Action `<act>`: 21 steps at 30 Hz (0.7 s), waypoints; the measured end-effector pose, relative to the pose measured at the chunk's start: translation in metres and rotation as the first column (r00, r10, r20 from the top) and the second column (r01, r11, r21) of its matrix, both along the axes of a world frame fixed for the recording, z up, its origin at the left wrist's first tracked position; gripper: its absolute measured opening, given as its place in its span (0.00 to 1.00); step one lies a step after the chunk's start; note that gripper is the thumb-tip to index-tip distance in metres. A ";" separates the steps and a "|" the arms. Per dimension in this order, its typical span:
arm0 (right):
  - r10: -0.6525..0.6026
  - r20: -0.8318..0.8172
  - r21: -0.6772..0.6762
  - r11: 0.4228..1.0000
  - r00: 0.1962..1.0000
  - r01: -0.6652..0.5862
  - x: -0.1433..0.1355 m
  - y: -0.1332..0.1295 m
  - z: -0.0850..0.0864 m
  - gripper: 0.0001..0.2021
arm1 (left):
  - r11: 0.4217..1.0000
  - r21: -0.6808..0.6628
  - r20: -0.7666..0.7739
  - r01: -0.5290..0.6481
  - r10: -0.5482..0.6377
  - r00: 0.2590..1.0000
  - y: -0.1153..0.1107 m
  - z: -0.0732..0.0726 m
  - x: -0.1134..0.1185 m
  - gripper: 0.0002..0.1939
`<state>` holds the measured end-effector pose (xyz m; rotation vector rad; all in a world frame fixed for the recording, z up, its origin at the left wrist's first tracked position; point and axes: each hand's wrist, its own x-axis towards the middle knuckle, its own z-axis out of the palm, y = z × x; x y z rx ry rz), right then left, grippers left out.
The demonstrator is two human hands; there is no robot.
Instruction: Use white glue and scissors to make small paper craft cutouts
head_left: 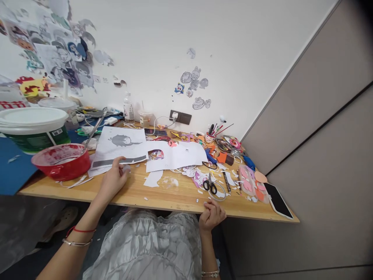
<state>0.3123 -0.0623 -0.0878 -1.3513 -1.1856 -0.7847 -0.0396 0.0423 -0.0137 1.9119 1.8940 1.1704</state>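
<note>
Lightly resting the left hand (pixel 114 179) on the near edge of the printed sheet (pixel 118 149), over its dark strip (pixel 101 163), presumably to keep it flat. Curling the right hand (pixel 212 214) loosely at the front edge of the table (pixel 171 197), likely for support. Impossible to tell, at this size, either grip closed on something small from a merely bent, empty one. Keeping black-handled scissors (pixel 213 189) just beyond the right fingers, within easy reach, and a cut white sheet (pixel 183 156) spread between and beyond both hands.
</note>
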 end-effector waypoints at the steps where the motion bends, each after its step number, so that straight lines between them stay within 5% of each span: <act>1: 0.004 0.003 0.001 1.000 1.000 -0.004 0.000 0.000 0.000 0.12 | 1.000 0.011 -0.007 0.009 -0.009 1.000 0.001 -0.001 0.000 0.22; 5: -0.007 0.008 0.004 1.000 1.000 0.007 0.001 0.001 -0.002 0.13 | 0.999 0.046 -0.017 0.027 -0.026 1.000 0.004 -0.003 -0.003 0.18; 14: -0.009 0.018 0.009 1.000 1.000 0.009 0.000 0.000 0.001 0.13 | 0.993 0.065 0.062 0.098 -0.102 0.993 0.004 -0.004 0.004 0.27; 21: 0.007 0.017 0.017 1.000 1.000 -0.007 0.001 0.001 0.001 0.13 | 0.986 0.152 0.085 -0.064 0.051 0.995 -0.021 0.011 -0.012 0.16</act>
